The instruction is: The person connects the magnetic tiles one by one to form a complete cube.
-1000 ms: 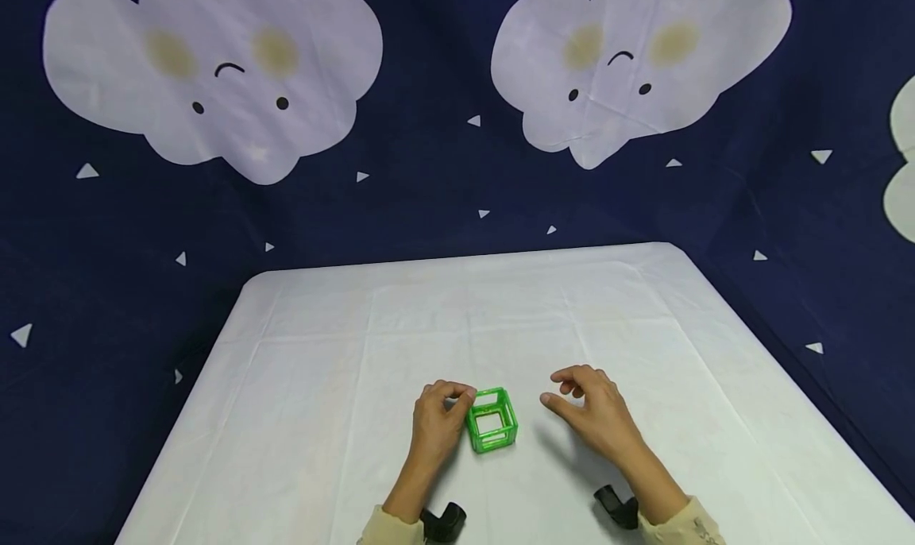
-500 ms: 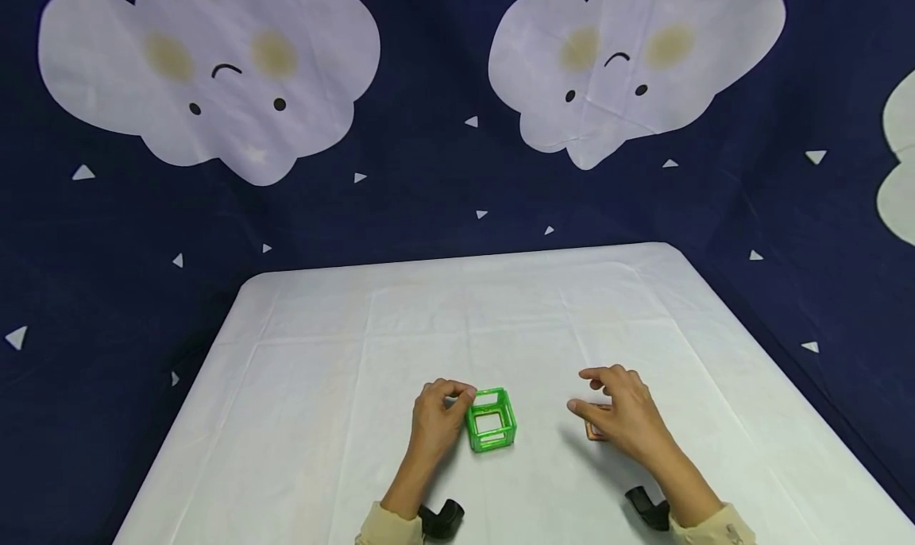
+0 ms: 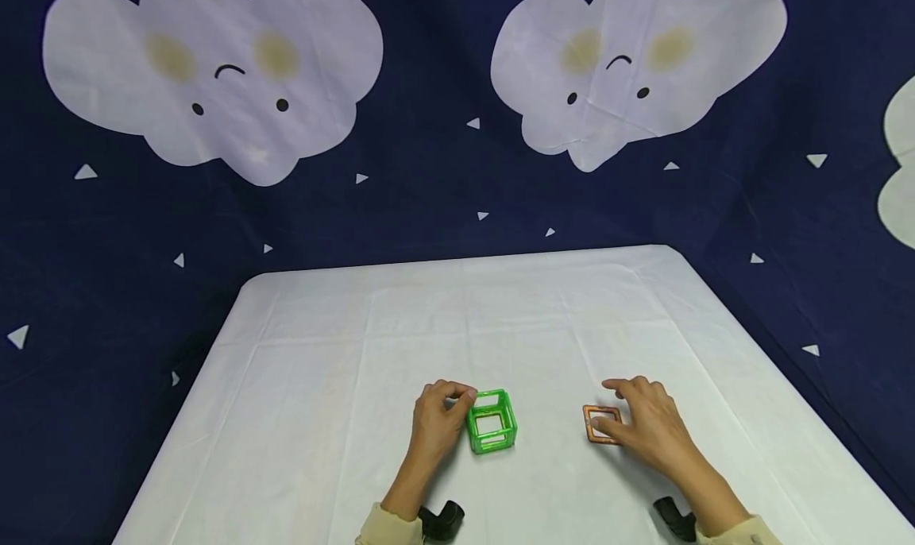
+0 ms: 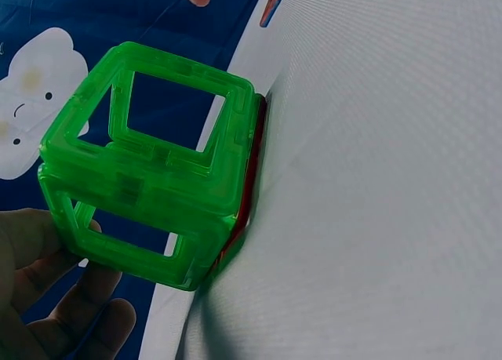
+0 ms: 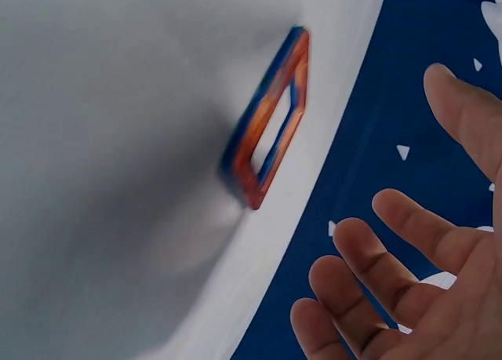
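A green cube of open-framed magnetic tiles (image 3: 492, 442) stands on the white table near the front middle. In the left wrist view a thin red tile (image 4: 256, 152) lies along its table side. My left hand (image 3: 434, 424) pinches the cube's left edge between thumb and forefinger. To the right, an orange square magnetic tile (image 3: 602, 441) lies flat on the table, with a blue layer (image 5: 259, 109) beneath it in the right wrist view. My right hand (image 3: 654, 427) hovers over the orange tile, fingers spread and holding nothing, the thumb overlapping the frame.
The white-covered table (image 3: 343, 354) runs back to a dark blue curtain (image 3: 422, 219) printed with clouds. A black wrist mount (image 3: 443, 521) sits below my left wrist, another black wrist mount (image 3: 674, 519) below the right.
My right hand has moved to the right, away from the cube, and the orange tile beneath it has come into view. The left hand and the green cube have stayed in place.
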The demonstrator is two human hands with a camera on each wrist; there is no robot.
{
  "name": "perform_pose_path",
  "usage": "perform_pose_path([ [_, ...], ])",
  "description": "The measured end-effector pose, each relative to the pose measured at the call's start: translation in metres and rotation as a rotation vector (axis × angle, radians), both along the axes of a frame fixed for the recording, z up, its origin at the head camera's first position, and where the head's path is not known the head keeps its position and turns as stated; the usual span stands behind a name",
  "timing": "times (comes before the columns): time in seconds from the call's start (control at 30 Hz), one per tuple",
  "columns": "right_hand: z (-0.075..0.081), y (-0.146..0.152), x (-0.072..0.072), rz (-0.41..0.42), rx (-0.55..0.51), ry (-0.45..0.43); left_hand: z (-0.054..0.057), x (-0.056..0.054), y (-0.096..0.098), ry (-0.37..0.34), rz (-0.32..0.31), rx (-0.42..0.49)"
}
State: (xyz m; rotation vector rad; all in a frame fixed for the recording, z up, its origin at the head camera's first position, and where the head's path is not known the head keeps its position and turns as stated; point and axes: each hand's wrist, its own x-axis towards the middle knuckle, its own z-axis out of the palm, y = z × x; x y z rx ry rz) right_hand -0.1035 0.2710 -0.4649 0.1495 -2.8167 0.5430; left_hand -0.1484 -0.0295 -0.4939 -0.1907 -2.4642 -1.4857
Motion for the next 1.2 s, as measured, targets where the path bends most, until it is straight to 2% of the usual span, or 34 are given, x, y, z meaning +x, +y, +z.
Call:
perform_pose_path([
  [0.33,-0.006,0.015,0.006,0.036,0.094,-0.102,0.001,-0.001,0.000,0.000,-0.002,-0.018],
  [0.53,-0.011,0.021,0.009,0.052,0.110,-0.159,0.001,-0.002,0.001,-0.005,-0.014,-0.016],
  [0.8,-0.017,0.026,0.008,0.095,0.138,-0.134,0.003,-0.004,0.001,-0.030,-0.040,-0.028],
  [1.2,-0.023,0.032,0.003,0.113,0.158,-0.120,0.004,-0.007,-0.003,-0.052,-0.088,-0.052],
])
